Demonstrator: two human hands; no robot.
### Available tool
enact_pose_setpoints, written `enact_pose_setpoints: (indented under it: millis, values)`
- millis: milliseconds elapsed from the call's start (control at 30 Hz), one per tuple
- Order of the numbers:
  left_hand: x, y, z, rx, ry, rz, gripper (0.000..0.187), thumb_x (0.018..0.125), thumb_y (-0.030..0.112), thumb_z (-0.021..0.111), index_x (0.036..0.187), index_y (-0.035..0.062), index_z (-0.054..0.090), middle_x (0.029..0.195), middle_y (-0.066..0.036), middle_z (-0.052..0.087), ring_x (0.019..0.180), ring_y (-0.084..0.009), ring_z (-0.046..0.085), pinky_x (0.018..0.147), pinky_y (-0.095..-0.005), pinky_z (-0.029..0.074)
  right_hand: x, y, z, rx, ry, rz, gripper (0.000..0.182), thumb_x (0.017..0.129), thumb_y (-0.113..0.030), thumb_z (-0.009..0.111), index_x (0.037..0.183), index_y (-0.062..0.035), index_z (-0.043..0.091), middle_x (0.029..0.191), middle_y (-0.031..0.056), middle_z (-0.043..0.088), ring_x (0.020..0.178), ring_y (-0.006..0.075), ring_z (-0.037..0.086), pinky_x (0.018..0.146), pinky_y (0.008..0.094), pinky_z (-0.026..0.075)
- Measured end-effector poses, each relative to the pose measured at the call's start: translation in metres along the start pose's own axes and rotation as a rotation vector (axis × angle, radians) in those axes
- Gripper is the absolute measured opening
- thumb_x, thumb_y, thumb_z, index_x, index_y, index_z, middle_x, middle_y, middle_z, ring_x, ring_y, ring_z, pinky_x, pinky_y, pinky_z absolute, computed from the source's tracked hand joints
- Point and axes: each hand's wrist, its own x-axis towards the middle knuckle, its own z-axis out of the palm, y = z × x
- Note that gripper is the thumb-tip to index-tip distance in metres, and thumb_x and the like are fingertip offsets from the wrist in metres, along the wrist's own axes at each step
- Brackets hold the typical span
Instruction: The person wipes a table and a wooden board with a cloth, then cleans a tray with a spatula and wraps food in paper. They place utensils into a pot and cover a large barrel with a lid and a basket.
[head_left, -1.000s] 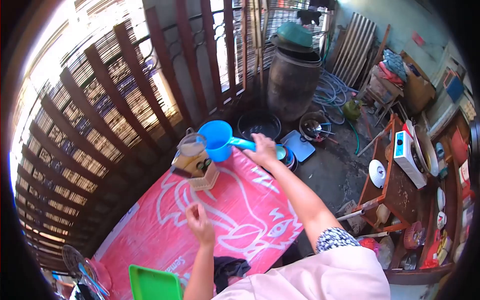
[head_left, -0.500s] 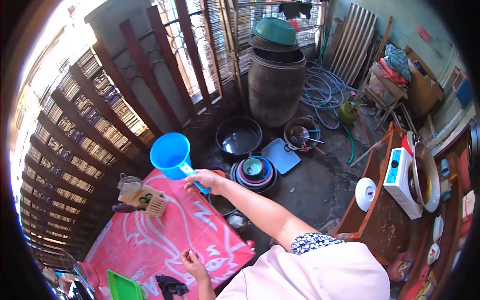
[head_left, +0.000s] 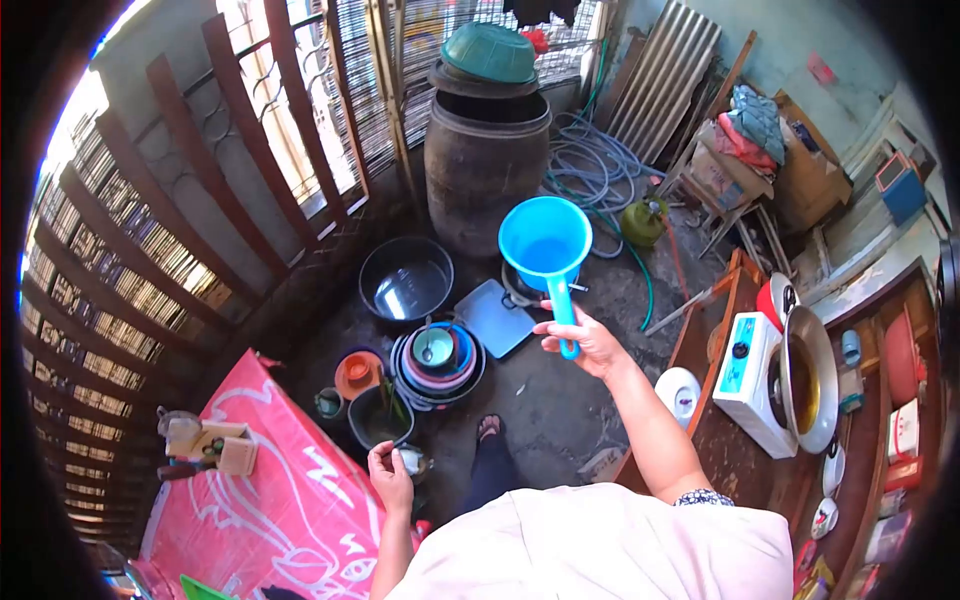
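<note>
My right hand [head_left: 585, 342] is closed around the handle of a blue water dipper [head_left: 545, 240]. The dipper is held up over the floor, its wide mouth facing me, and I see no water in it. My left hand [head_left: 392, 478] is loosely bent with thumb and fingers apart, and nothing shows in it. It hovers by the edge of the pink table cover [head_left: 290, 490]. Below the hands stand a stack of basins and bowls [head_left: 438, 365], a dark bowl [head_left: 382, 418] with something long and green in it, and an orange bowl [head_left: 358, 372].
A black basin [head_left: 405, 280] and a pale blue square lid [head_left: 493, 318] lie on the floor. A large dark drum [head_left: 485, 170] stands behind, near coiled hoses [head_left: 600, 160] and a green gas cylinder [head_left: 643, 222]. On the right, a wok [head_left: 810, 380] sits on a stove [head_left: 748, 385].
My right hand has carried the blue dipper from above the table's far edge to the right, over the floor. My view has turned right, and my left hand stays near the table.
</note>
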Motion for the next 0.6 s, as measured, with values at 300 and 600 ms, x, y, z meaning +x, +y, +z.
enact_pose_setpoints:
  millis: [300,600]
  values:
    - [0.111,0.01,0.118,0.102,0.041,0.043,0.012,0.077,0.003,0.053,0.089,0.0016,0.053,0.08,-0.004,0.052,0.061,-0.0103,0.048,0.058,-0.0236,0.041,0.133,-0.113,-0.079,-0.019,0.178,-0.158,0.051,0.075,-0.003,0.057,0.12,-0.0039,0.035,0.086,0.0151,0.06,0.067,0.0195,0.061,0.062,0.0283,0.051]
    - [0.213,0.071,0.185,0.14,-0.017,0.082,0.015,0.077,0.005,0.054,0.092,0.0025,0.053,0.082,-0.007,0.052,0.063,-0.0136,0.051,0.06,-0.0258,0.043,0.314,-0.213,-0.14,-1.174,0.599,-0.521,0.039,0.072,-0.008,0.057,0.109,-0.0013,0.045,0.075,0.0126,0.061,0.063,0.0195,0.061,0.059,0.0301,0.048]
